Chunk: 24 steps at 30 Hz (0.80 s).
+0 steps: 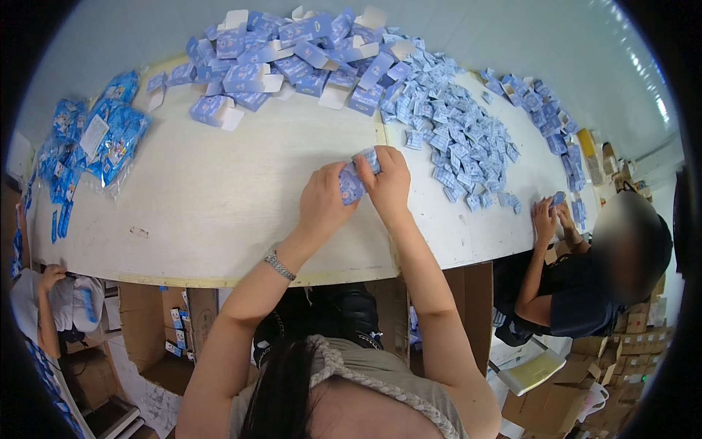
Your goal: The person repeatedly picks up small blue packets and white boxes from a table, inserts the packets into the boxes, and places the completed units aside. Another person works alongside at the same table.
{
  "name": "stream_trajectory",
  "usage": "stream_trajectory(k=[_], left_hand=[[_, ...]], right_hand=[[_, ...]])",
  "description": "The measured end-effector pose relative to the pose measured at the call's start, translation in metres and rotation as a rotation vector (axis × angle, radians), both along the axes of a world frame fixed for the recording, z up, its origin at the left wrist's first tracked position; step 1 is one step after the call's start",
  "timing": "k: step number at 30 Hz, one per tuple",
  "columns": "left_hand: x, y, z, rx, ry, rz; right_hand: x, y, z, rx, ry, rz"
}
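My left hand (pixel 322 196) holds a small purple-blue printed carton (pixel 351 184) above the white table. At the carton's upper end, my right hand (pixel 390 178) pinches a light-blue checked sachet (pixel 368 158) between thumb and fingers. Fingers cover part of both, so I cannot tell how far the sachet sits inside the carton. A spread heap of similar sachets (pixel 460 137) lies just right of my right hand. Beyond my hands, a pile of purple-blue cartons (pixel 296 60) lies along the back, many with white flaps raised.
Clear plastic bags of blue packets (pixel 112 137) lie on the table (pixel 219 192) at left. At right, a co-worker (pixel 576 291) handles a small carton (pixel 557 198) beside a row of cartons (pixel 540 107). Cardboard boxes (pixel 137 324) stand below the front edge. Another person's hand (pixel 52 276) is at far left.
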State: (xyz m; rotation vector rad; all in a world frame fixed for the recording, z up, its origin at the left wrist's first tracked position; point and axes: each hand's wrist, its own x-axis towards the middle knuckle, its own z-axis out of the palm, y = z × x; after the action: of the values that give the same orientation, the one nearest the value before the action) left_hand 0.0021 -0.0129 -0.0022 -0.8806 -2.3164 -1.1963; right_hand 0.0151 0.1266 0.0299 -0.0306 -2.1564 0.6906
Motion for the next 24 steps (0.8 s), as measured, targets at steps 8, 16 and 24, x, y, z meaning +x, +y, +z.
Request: stream_trajectory(k=[8, 16, 24], left_hand=[[0.001, -0.004, 0.000, 0.009, -0.069, 0.037], [0.003, -0.005, -0.006, 0.011, -0.008, 0.080], [0.003, 0.001, -0.003, 0.100, 0.023, 0.093]], right_hand=[[0.014, -0.016, 0.013, -0.416, -0.492, 0.001], [0.015, -0.008, 0.010, -0.266, -0.531, -0.062], [0.005, 0.004, 0.020, -0.493, -0.408, 0.021]])
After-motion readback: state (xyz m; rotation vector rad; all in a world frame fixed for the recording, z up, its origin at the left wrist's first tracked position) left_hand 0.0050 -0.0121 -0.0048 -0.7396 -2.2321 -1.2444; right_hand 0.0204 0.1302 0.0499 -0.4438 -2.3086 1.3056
